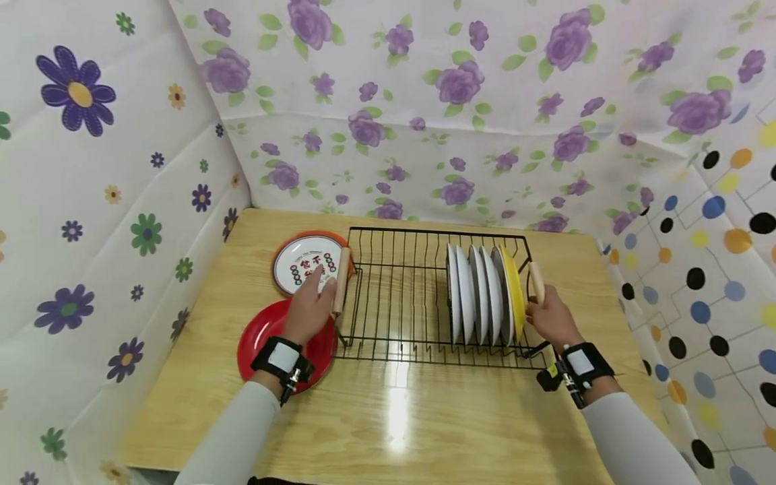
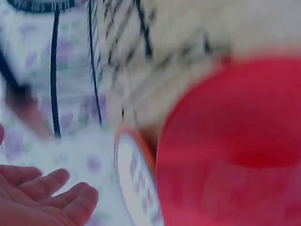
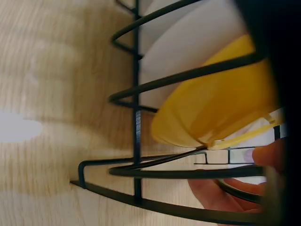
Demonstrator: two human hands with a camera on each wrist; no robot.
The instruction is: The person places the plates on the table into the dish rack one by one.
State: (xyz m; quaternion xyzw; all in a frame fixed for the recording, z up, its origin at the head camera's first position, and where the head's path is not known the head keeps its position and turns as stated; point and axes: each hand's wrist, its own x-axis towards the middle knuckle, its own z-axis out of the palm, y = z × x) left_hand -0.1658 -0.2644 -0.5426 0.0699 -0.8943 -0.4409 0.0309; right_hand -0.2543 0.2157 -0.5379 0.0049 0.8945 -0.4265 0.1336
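Observation:
A black wire rack (image 1: pixel 400 303) with wooden handles stands on the table. Several white plates (image 1: pixel 477 296) and a yellow plate (image 1: pixel 515 293) are upright at its right end. My right hand (image 1: pixel 553 318) grips the right handle (image 1: pixel 536 283); in the right wrist view its fingers (image 3: pixel 216 194) curl by the rack's end, beside the yellow plate (image 3: pixel 216 101). My left hand (image 1: pixel 309 311) is beside the left handle (image 1: pixel 342 281), above the plates; the left wrist view shows its fingers (image 2: pixel 51 190) relaxed, apart from the handle (image 2: pixel 29 113).
A red plate (image 1: pixel 261 337) lies left of the rack, with an orange-rimmed white plate (image 1: pixel 303 252) behind it. The wooden table (image 1: pixel 461 417) is bordered by a flowered cloth (image 1: pixel 412 155) at the back and cloths at both sides.

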